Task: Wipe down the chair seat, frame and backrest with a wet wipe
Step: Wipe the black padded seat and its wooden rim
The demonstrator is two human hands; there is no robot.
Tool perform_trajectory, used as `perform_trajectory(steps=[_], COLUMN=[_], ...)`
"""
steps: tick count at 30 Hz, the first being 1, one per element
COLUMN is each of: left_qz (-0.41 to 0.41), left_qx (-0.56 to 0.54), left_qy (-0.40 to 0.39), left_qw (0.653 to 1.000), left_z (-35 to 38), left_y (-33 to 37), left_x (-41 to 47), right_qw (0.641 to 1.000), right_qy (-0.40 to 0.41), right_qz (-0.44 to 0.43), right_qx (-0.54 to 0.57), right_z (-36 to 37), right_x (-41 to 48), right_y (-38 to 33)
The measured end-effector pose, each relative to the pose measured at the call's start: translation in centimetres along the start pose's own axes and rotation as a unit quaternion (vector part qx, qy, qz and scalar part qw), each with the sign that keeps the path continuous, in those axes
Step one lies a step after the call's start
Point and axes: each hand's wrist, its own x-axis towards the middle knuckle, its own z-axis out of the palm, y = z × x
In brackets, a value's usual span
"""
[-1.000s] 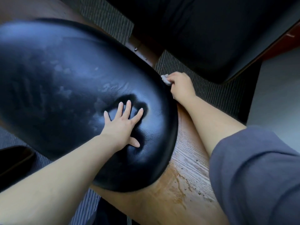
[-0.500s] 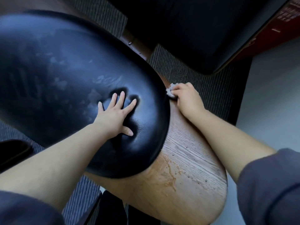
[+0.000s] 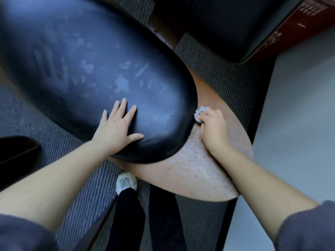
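A single wide-angle camera on the person's head looks almost straight down, close over the chair's black cushion point(image 3: 81, 69) and wooden frame point(image 3: 208, 160). The left hand point(image 3: 116, 129) and right hand point(image 3: 213, 131) reach in from the bottom corners, with a white shoe point(image 3: 126, 182) directly below.

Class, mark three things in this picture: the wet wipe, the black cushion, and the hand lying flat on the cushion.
Wet wipe point(image 3: 200, 112): head view, crumpled part showing beyond the fingers.
Black cushion point(image 3: 87, 57): head view, middle of its top.
Left hand point(image 3: 116, 128): head view, back of the hand.
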Motion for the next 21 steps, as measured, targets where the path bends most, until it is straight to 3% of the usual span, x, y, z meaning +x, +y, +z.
perform_trajectory(steps=[5,6,10,12,16,21], left_qz=[0.006,0.004,0.01,0.03,0.046,0.044], left_qx=[0.003,0.005,0.015,0.042,0.059,0.115], left_qy=[-0.004,-0.004,-0.004,-0.018,-0.055,-0.063], left_qw=[1.0,1.0,1.0,0.998,0.996,0.99], left_z=[0.6,0.7,1.2,1.2,0.1,-0.1], left_y=[-2.2,-2.6,-4.8,-5.6,-6.0,-7.6], left_x=[-2.6,-3.0,-4.1,-4.3,-4.4,-4.7], right_qw=[0.991,0.993,0.991,0.988,0.994,0.989], right_qy=[-0.032,-0.016,0.1,0.113,0.052,0.098], right_qz=[-0.126,-0.114,0.069,0.053,-0.076,0.071], right_qx=[0.04,0.039,0.062,0.087,0.06,0.081], right_z=[0.6,0.4,1.8,3.1,3.0,4.8], right_x=[-7.5,-7.2,-6.0,-8.2,-12.1,-12.3], right_y=[-1.7,-1.5,-3.2,-5.3,-6.0,-8.5])
